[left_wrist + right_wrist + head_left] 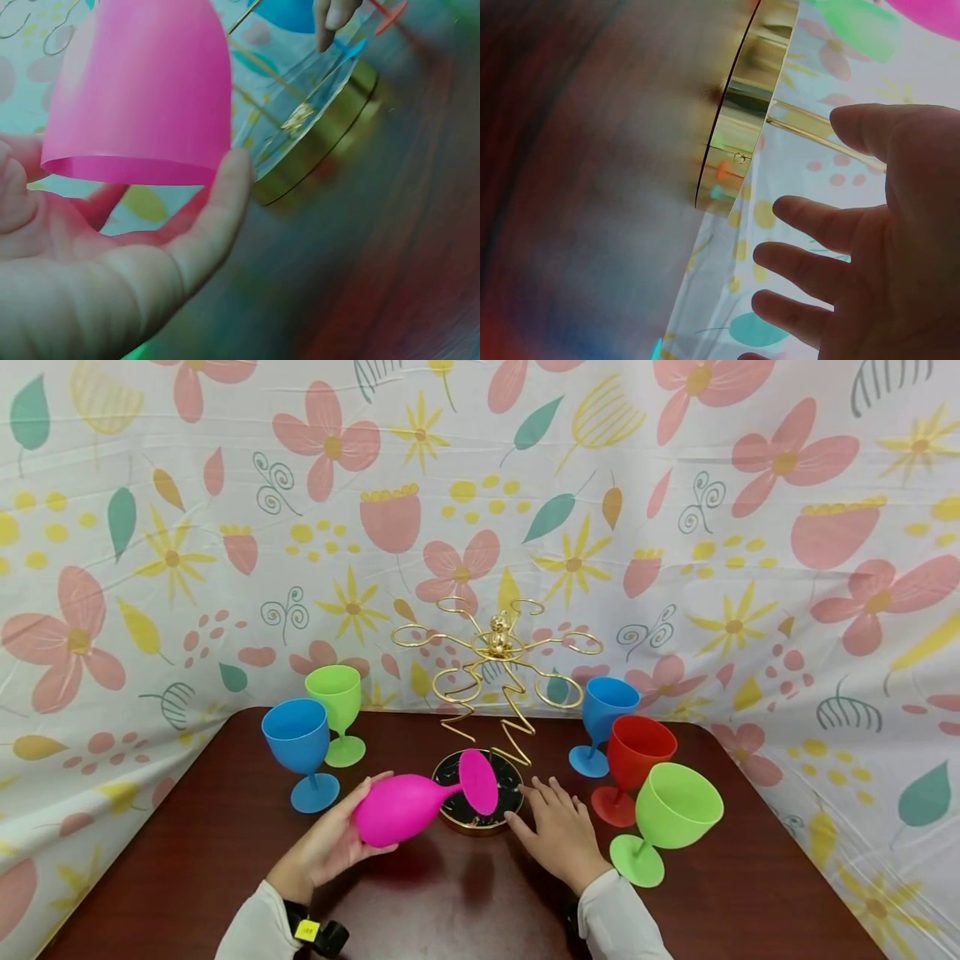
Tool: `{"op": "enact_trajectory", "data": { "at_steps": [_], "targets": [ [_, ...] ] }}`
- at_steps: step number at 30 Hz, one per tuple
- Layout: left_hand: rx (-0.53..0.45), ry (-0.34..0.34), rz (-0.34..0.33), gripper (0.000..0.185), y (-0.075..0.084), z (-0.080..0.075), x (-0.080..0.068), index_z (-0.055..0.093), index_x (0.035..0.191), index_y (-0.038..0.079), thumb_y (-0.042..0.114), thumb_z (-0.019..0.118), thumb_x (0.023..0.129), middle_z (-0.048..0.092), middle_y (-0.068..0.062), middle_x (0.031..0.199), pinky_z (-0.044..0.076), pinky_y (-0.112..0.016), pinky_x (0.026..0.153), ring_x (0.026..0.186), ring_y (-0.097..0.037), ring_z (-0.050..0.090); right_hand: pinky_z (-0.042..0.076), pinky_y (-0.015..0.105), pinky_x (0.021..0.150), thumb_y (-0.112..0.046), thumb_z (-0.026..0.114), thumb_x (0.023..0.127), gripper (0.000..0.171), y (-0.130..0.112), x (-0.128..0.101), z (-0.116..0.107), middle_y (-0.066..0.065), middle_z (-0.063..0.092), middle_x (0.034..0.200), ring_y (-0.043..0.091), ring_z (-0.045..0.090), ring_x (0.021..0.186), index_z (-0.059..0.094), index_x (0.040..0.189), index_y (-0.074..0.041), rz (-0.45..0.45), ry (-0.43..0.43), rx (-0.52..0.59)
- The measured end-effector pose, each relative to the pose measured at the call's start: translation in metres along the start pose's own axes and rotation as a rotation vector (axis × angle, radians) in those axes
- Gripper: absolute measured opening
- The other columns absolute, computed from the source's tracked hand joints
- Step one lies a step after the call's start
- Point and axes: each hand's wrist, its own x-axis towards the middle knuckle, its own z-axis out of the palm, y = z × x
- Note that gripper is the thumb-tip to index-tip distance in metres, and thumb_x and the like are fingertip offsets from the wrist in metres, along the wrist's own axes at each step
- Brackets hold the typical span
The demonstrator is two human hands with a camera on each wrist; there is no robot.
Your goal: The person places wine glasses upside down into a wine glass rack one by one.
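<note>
My left hand grips the bowl of a pink plastic goblet, tipped on its side with its foot toward the gold wire rack. The left wrist view shows the pink goblet cupped in the left hand, thumb along its rim. My right hand lies open beside the rack's round base, fingers spread and pointing at it, holding nothing. In the right wrist view the right hand has its fingers apart near the gold base rim.
A dark wooden table carries a blue goblet and a green goblet at left. At right stand a blue goblet, a red goblet and a green goblet. Floral cloth surrounds the table.
</note>
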Motion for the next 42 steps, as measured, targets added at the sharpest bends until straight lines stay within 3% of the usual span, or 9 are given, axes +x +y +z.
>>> {"op": "enact_trajectory", "data": {
  "at_steps": [5,8,13,17,21,26,33,38,42],
  "targets": [
    [-0.158,-0.051,-0.006,0.049,-0.009,0.002,0.004,0.033,0.151,0.033,0.049,0.03,0.105,0.043,-0.011,0.135,0.045,-0.048,0.099,0.12,-0.03,0.05,0.028,0.064,0.106,-0.052,0.059,0.093,0.058,0.001,-0.001,0.0,0.012,0.047,0.146,0.037,0.032,0.139,0.057,0.138,-0.015,-0.002,0.005,0.011],
    [-0.217,-0.044,-0.012,0.039,-0.012,0.003,0.005,0.047,0.137,0.035,0.049,0.031,0.105,0.046,-0.01,0.133,0.045,-0.048,0.099,0.118,-0.031,0.053,0.037,0.059,0.101,-0.048,0.061,0.093,0.052,-0.001,0.0,-0.002,0.011,0.056,0.137,0.035,0.046,0.129,0.061,0.133,-0.015,-0.015,0.017,0.025],
    [-0.249,-0.035,-0.036,0.041,-0.015,0.006,0.007,0.039,0.138,0.03,0.052,0.033,0.104,0.049,-0.011,0.13,0.045,-0.047,0.099,0.116,-0.035,0.056,0.048,0.052,0.091,-0.041,0.063,0.094,0.038,-0.006,-0.001,-0.009,0.002,0.069,0.115,0.027,0.063,0.104,0.068,0.123,-0.017,-0.044,-0.014,0.14],
    [-0.251,-0.053,-0.053,0.052,-0.017,0.009,0.008,0.027,0.146,0.023,0.052,0.034,0.104,0.05,-0.013,0.13,0.045,-0.046,0.099,0.118,-0.037,0.056,0.053,0.044,0.085,-0.041,0.062,0.095,0.034,-0.02,-0.004,-0.019,-0.004,0.069,0.114,0.019,0.064,0.103,0.068,0.123,-0.022,-0.094,-0.01,0.38],
    [-0.248,-0.077,-0.07,0.054,-0.018,0.011,0.007,0.028,0.147,0.02,0.052,0.033,0.104,0.051,-0.014,0.131,0.044,-0.045,0.1,0.121,-0.038,0.054,0.054,0.033,0.077,-0.041,0.065,0.094,0.032,-0.042,-0.006,-0.024,-0.011,0.067,0.112,0.013,0.061,0.102,0.066,0.123,-0.029,-0.128,0.069,0.665],
    [-0.243,-0.107,-0.075,0.053,-0.019,0.012,0.008,0.031,0.146,0.021,0.053,0.034,0.103,0.052,-0.014,0.131,0.043,-0.045,0.101,0.123,-0.038,0.052,0.051,0.037,0.089,-0.036,0.067,0.093,0.032,-0.065,-0.004,-0.029,-0.013,0.064,0.119,0.016,0.059,0.108,0.064,0.125,-0.033,-0.161,0.16,0.903],
    [-0.246,-0.147,-0.073,0.05,-0.021,0.014,0.01,0.036,0.143,0.021,0.053,0.032,0.104,0.054,-0.014,0.13,0.043,-0.045,0.101,0.121,-0.037,0.055,0.05,0.039,0.093,-0.022,0.067,0.095,0.035,-0.087,0.002,-0.034,-0.001,0.064,0.126,0.019,0.056,0.117,0.065,0.129,-0.022,-0.22,0.094,1.214],
    [-0.27,-0.177,-0.087,0.049,-0.023,0.017,0.013,0.043,0.139,0.021,0.053,0.03,0.104,0.054,-0.015,0.131,0.043,-0.045,0.101,0.12,-0.037,0.056,0.046,0.027,0.062,-0.019,0.069,0.093,0.027,-0.097,0.004,-0.033,0.006,0.068,0.098,0.015,0.054,0.078,0.071,0.119,-0.015,-0.215,0.17,1.263],
    [-0.283,-0.195,-0.09,0.049,-0.025,0.019,0.014,0.045,0.138,0.021,0.052,0.028,0.105,0.055,-0.015,0.129,0.044,-0.045,0.1,0.118,-0.037,0.057,0.042,0.028,0.059,-0.017,0.068,0.093,0.024,-0.099,0.007,-0.031,0.004,0.068,0.095,0.014,0.049,0.074,0.072,0.116,-0.012,-0.239,0.25,1.219]
  ]
}}
